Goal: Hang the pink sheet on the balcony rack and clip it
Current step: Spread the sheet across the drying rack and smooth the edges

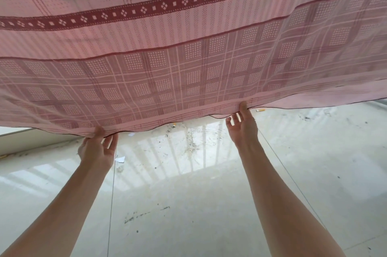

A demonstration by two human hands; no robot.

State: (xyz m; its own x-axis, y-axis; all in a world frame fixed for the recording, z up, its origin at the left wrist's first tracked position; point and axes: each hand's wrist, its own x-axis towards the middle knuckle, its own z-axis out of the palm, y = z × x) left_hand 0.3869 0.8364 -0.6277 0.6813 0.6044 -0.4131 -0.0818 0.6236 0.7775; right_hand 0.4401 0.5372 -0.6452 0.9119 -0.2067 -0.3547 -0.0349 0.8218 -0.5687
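Observation:
The pink sheet [188,47] with a dark red patterned band and a checked border fills the upper half of the view, spread wide and hanging in two overlapping layers. My left hand [97,150] pinches its lower hem at the left, thumb in front and fingers behind the cloth. My right hand [243,124] holds the same hem further right, thumb against the edge and fingers spread. The rack itself is hidden behind the sheet, and no clips are in view.
Below lies a glossy pale tiled floor [209,204] with dirt marks, scraps of paper [120,159] and small litter [260,110]. A low wall ledge [31,141] runs along the left.

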